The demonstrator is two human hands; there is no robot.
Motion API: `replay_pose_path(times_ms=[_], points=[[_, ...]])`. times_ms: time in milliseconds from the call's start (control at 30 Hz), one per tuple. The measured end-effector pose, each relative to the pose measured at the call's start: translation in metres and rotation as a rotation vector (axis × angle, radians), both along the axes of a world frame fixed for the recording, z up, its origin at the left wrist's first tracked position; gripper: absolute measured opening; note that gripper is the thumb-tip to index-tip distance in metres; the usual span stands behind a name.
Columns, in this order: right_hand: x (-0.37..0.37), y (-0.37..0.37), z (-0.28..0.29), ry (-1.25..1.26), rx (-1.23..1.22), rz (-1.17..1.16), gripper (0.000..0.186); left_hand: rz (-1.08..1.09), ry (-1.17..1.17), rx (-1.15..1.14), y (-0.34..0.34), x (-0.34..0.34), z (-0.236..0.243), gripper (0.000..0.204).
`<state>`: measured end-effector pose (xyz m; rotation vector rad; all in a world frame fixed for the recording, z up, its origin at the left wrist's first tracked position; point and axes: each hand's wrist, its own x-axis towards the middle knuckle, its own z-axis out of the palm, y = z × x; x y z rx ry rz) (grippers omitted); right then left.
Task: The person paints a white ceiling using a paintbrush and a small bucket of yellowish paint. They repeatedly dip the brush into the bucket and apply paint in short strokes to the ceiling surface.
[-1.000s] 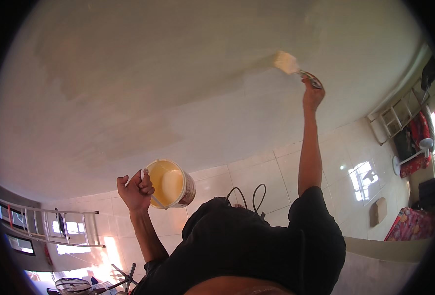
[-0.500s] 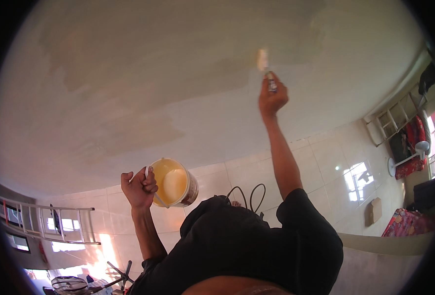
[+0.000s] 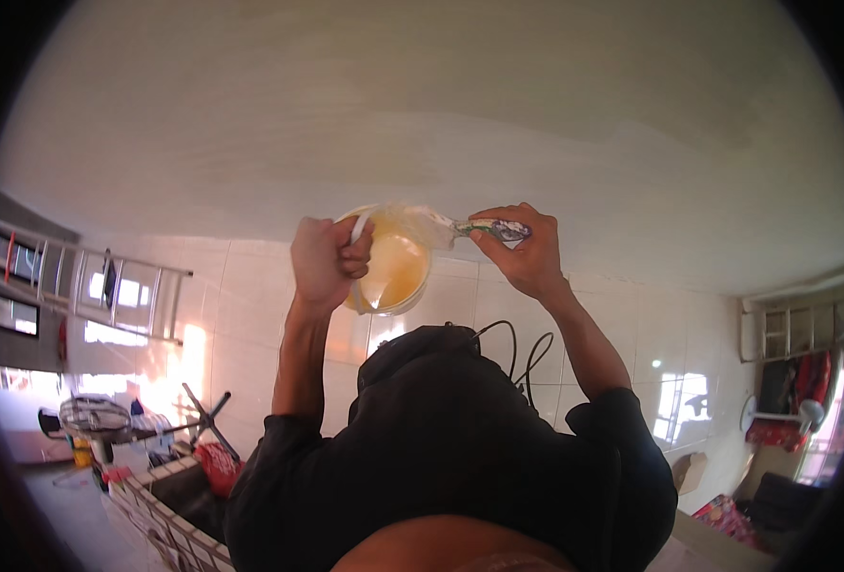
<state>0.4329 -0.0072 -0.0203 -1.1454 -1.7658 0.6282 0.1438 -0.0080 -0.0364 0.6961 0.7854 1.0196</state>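
Observation:
My left hand (image 3: 325, 259) is closed around the white handle of a bucket (image 3: 408, 303), which hangs beside it. Pale yellow paint (image 3: 395, 267) shows inside the bucket. My right hand (image 3: 528, 250) grips a paintbrush (image 3: 498, 230) by its handle, held sideways with the bristles toward the left. Those bristles, pale and slightly blurred, lie over the bucket's far rim; whether they touch the paint I cannot tell. Ahead of both hands spreads a wall (image 3: 345, 114) with darker, damp-looking patches.
At the left a metal ladder (image 3: 88, 276) stands near a fan (image 3: 98, 419). A second ladder (image 3: 793, 332) and red cloth (image 3: 811, 379) are at the right. Glossy tiles (image 3: 612, 334) cover the floor, and a dark looped cable (image 3: 536, 357) hangs near my body.
My right hand has brought the paintbrush down from the wall to the bucket and turned it sideways. The bucket and my left hand now appear higher and further right in view.

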Motion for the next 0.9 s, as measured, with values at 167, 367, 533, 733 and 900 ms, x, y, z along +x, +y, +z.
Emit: replay_pose_path(times_ms=[167,367,533,733,900], points=[[-0.045,0.021,-0.023,-0.303,-0.004,0.184,0.02,-0.038,-0.052,0.03,-0.002,0.001,0.012,0.059],[-0.081,0.035,-0.036,-0.462,0.011,0.264,0.02,-0.04,-0.058,0.011,0.0,0.003,0.007,0.062],[-0.1,0.043,-0.061,-0.617,-0.066,0.317,0.017,-0.069,-0.056,-0.008,0.002,0.001,0.001,0.063],[-0.112,0.038,-0.066,-0.791,-0.191,0.365,0.016,-0.1,-0.11,-0.02,0.001,0.003,-0.002,0.063],[-0.104,0.029,-0.063,-0.733,-0.049,0.309,0.016,-0.109,-0.079,0.01,0.002,0.002,0.002,0.062]])
